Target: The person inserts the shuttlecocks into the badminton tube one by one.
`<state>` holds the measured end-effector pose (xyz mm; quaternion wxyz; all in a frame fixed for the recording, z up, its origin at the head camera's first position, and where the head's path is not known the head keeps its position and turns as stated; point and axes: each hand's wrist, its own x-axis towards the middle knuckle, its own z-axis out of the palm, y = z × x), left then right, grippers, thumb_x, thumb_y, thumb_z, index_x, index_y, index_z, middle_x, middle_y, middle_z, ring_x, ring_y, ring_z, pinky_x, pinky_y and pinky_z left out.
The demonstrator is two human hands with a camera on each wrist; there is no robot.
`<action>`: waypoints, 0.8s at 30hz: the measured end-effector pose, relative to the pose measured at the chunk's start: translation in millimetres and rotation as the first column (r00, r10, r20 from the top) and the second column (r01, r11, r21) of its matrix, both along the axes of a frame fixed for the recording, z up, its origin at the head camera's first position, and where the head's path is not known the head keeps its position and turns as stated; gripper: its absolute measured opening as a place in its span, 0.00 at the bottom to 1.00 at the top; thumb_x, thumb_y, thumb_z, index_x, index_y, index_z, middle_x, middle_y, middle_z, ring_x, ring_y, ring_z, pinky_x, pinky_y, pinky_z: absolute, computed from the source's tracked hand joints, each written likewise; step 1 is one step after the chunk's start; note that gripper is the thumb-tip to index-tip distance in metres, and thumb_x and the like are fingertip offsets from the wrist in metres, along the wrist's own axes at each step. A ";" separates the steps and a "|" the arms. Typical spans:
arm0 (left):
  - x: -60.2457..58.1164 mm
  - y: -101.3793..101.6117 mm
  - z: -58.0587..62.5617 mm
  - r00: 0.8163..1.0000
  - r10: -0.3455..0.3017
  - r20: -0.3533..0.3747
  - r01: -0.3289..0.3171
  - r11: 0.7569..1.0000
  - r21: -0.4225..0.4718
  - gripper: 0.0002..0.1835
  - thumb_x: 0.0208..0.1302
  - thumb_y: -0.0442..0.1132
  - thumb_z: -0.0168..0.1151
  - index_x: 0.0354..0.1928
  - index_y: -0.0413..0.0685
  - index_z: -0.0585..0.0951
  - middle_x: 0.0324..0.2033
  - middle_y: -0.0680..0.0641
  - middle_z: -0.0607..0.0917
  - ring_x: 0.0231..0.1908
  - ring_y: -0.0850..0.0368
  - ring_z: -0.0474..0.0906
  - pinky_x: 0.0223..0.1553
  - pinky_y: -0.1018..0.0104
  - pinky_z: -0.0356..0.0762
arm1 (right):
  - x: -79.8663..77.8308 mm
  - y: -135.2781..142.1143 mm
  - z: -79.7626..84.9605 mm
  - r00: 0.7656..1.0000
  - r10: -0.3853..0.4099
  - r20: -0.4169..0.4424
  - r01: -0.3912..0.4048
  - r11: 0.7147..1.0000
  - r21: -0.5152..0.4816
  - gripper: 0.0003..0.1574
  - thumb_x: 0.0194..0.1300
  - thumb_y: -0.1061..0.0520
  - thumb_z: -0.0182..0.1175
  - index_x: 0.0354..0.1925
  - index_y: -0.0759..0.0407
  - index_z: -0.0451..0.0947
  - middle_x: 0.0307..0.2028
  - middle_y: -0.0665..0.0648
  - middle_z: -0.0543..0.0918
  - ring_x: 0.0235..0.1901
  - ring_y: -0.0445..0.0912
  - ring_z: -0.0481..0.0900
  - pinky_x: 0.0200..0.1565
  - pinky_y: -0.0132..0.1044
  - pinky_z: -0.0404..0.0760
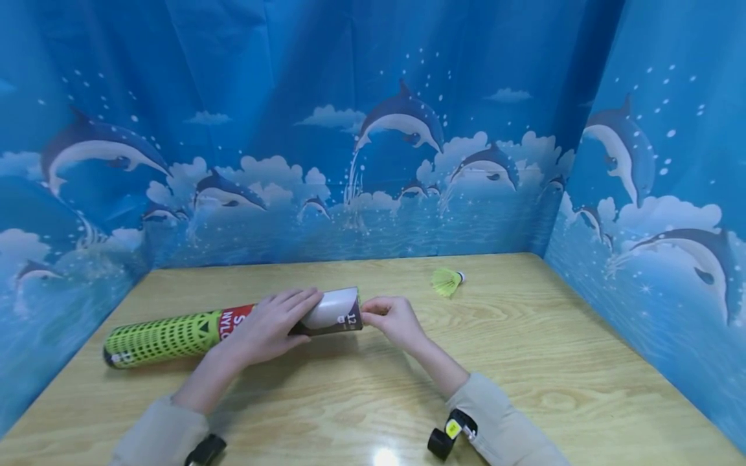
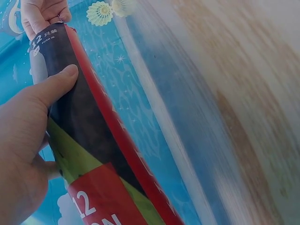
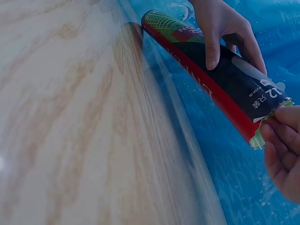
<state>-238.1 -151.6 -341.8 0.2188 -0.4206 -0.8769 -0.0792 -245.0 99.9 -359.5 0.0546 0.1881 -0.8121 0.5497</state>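
A long badminton shuttlecock tube (image 1: 169, 338), green, red and black with a "12" label, lies slanted, its printed end raised off the table. My left hand (image 1: 272, 325) grips it near that end, thumb along the near side in the left wrist view. The jagged yellow-green skirt of a shuttlecock (image 3: 256, 140) shows at the tube's mouth. Thumb and fingers of my right hand (image 1: 396, 321) pinch at this skirt edge; the rest of that shuttlecock is hidden inside the tube. Another yellow-green shuttlecock (image 1: 446, 282) with a white base lies on its side farther back, right of the tube.
The wood-grain table (image 1: 524, 362) has a glossy surface. Blue curtains (image 1: 280, 129) printed with dolphins rise behind it and along its sides. A dark strap with a small device (image 1: 451, 427) sits on my right sleeve.
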 end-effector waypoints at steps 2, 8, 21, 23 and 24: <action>0.1 -0.1 -0.5 1.000 -0.001 -0.001 0.001 1.000 0.000 0.44 0.44 0.44 0.75 0.64 0.41 0.67 0.59 0.40 0.73 0.55 0.42 0.70 0.50 0.44 0.72 | 0.1 0.1 -0.5 1.000 0.005 0.001 -0.005 1.000 0.003 0.06 0.56 0.67 0.63 0.34 0.69 0.83 0.32 0.60 0.85 0.33 0.45 0.82 0.36 0.34 0.81; 0.6 -0.5 -1.3 1.000 -0.006 0.001 0.006 1.000 0.000 0.44 0.44 0.44 0.75 0.64 0.41 0.67 0.59 0.40 0.73 0.55 0.41 0.70 0.50 0.43 0.72 | 1.8 0.8 -0.8 1.000 0.009 0.015 -0.009 1.000 0.022 0.06 0.56 0.66 0.63 0.34 0.68 0.84 0.33 0.60 0.85 0.34 0.46 0.82 0.38 0.34 0.81; 0.9 -0.7 0.0 1.000 -0.005 0.009 0.005 1.000 -0.012 0.44 0.44 0.45 0.75 0.64 0.42 0.67 0.59 0.40 0.73 0.56 0.41 0.70 0.51 0.43 0.72 | 1.1 21.1 5.8 0.972 0.212 0.098 -0.221 0.970 0.096 0.14 0.64 0.61 0.57 0.44 0.69 0.80 0.40 0.63 0.84 0.39 0.55 0.81 0.38 0.37 0.81; 0.7 -1.0 0.4 1.000 -0.006 0.004 0.006 1.000 -0.013 0.44 0.44 0.45 0.75 0.64 0.42 0.67 0.59 0.40 0.73 0.56 0.41 0.70 0.51 0.43 0.72 | 0.2 25.6 7.2 0.971 0.217 0.104 -0.227 0.969 0.096 0.15 0.65 0.61 0.56 0.46 0.69 0.79 0.41 0.62 0.84 0.40 0.52 0.81 0.40 0.41 0.81; 0.6 -1.1 0.6 1.000 -0.007 0.002 0.007 1.000 -0.014 0.44 0.44 0.45 0.75 0.64 0.42 0.67 0.59 0.40 0.73 0.56 0.41 0.70 0.51 0.43 0.72 | -0.3 28.0 7.7 0.972 0.212 0.104 -0.222 0.971 0.095 0.15 0.65 0.60 0.56 0.47 0.68 0.79 0.41 0.61 0.84 0.40 0.49 0.81 0.40 0.43 0.81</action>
